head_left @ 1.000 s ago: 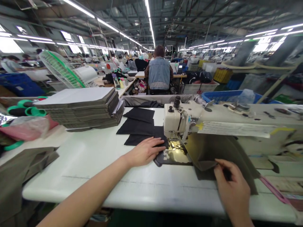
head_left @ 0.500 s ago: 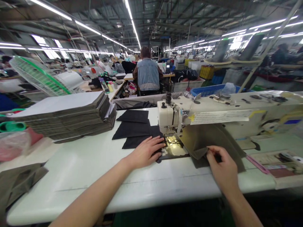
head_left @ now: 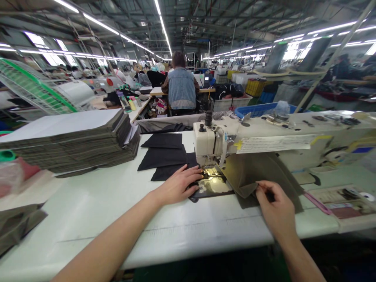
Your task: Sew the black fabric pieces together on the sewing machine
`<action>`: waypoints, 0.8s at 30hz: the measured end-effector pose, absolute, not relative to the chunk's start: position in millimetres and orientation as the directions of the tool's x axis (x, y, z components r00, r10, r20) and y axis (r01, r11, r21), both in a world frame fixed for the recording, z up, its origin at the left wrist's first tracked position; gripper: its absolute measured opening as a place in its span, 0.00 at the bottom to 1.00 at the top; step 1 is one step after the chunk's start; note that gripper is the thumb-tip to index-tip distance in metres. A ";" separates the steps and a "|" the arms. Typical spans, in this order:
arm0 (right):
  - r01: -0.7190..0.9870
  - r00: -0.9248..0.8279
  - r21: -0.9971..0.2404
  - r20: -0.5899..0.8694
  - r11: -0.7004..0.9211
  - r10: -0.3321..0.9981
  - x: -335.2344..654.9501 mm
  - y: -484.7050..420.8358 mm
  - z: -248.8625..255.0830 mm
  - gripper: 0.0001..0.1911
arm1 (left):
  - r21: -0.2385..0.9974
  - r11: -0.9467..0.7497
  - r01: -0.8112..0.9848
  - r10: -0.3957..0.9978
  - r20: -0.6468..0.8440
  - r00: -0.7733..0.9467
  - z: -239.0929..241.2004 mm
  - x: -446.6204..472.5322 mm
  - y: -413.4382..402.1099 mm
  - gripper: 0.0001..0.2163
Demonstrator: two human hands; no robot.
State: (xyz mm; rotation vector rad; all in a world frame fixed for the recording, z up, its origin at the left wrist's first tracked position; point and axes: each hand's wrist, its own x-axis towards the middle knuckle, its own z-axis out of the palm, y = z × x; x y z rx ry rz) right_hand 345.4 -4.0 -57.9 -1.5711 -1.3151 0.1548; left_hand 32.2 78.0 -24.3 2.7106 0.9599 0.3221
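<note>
Left arm stretches in bare from seven o'clock, forearm long and straight, aiming toward one o'clock. The left hand lies palm down, flat, fingers extended and slightly fanned, tips pointing to two o'clock, thumb tucked along the near side. Right arm rises from five o'clock, wrist nearly straight. The right hand shows its back to the camera, knuckles up, fingers curled in, thumb and forefinger pinched together at its eleven o'clock edge. The two hands sit well apart, level.
</note>
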 end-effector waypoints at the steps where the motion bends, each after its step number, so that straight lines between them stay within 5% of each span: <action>1: 0.650 0.391 -0.748 0.483 0.136 0.783 345.2 -3.9 -57.5 0.12 | 0.303 -0.754 0.583 0.639 0.130 0.758 -24.9 31.9 78.6 0.17; 24: 0.640 0.378 -0.752 0.489 0.160 0.786 342.8 -2.4 -55.1 0.11 | 0.250 -0.766 0.592 0.631 0.112 0.768 -24.2 28.6 83.9 0.19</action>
